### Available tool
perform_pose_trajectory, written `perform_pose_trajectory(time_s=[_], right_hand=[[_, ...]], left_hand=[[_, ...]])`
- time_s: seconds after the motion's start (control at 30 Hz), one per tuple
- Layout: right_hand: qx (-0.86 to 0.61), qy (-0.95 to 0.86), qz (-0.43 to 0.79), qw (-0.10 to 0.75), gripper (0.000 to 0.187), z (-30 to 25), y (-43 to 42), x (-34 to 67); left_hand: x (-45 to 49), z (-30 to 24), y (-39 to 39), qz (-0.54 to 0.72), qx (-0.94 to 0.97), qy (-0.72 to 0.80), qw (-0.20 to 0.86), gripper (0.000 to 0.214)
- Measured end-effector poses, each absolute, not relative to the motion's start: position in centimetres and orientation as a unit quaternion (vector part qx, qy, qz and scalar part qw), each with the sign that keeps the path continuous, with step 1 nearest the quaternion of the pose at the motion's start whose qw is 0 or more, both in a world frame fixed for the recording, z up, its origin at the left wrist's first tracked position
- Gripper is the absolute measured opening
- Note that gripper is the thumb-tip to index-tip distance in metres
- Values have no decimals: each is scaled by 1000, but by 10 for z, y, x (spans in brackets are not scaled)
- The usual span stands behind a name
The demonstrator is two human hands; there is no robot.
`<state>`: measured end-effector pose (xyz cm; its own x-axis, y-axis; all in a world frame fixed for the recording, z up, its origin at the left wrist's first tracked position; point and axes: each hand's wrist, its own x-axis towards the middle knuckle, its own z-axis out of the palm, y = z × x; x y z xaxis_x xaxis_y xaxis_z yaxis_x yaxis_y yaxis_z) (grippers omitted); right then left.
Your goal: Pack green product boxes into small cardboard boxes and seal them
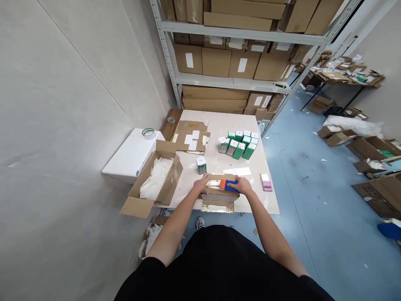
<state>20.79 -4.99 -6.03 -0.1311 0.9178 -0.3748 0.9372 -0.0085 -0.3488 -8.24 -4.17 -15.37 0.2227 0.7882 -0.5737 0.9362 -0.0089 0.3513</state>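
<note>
Cardboard box [221, 196] at six o'clock on worktop [232, 120]. Left hand [200, 185] part-curled, holding box's nine-o'clock end; right hand [243, 185], three o'clock, closed round blue-orange tool [231, 185], probably tape dispenser. Step: likely taping; next move calls for bracing box, steady pull.

Print we can see but cannot read
On the shelved cartons [216, 63] we find white labels [189, 60], on the shelf edge [219, 80] small tags [196, 82], on the green boxes [239, 151] faint marks, all too small.
</note>
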Motion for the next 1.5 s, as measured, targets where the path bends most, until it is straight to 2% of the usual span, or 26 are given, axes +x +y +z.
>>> perform_pose_trajectory(time_s=[0.33, 0.73, 0.9, 1.03, 1.5], right_hand=[[646, 717, -260, 33, 48, -62, -43, 228], [692, 680, -236, 56, 48, -60, -33, 335], [703, 675, -222, 47, 47, -72, -27, 366], [702, 672, -231, 42, 48, -82, -20, 375], [698, 666, -255, 67, 52, -106, -15, 374]], left_hand=[[-81, -157, -42, -95, 667, 634, 379, 158], [-76, -159, -42, -87, 657, 657, 358, 152], [-74, -157, -45, -13, 617, 691, 376, 138], [-71, -152, -44, 39, 588, 707, 391, 137], [-67, -144, -46, -44, 609, 704, 363, 134]])
